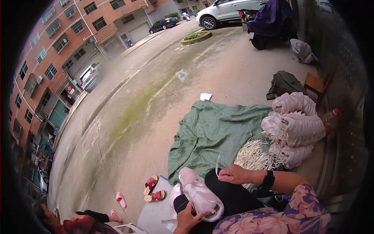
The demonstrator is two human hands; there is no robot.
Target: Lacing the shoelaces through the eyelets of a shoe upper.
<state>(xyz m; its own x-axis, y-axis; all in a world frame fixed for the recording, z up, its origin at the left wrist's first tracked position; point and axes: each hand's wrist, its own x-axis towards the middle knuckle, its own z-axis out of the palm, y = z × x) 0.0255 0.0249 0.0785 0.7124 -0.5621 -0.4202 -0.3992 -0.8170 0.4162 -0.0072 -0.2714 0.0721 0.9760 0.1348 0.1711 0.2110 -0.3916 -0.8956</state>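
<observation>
Left hand (188, 217) grips the pink-and-white shoe (198, 194) at its collar; shoe lies just ahead of that hand, toe pointing away. Right hand (233, 174), right of shoe, pinches a white lace (217, 161).

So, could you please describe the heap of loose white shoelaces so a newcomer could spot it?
Find the large crumpled green fabric sheet on the ground. At its lower right, beside the rows of pale-pink shoes, lies the heap of loose white shoelaces: tangled thin strands, unlike the bulky shoes.

left hand (189, 217) hides part of shoe (196, 194); forearm (180, 231) cut off below
</observation>
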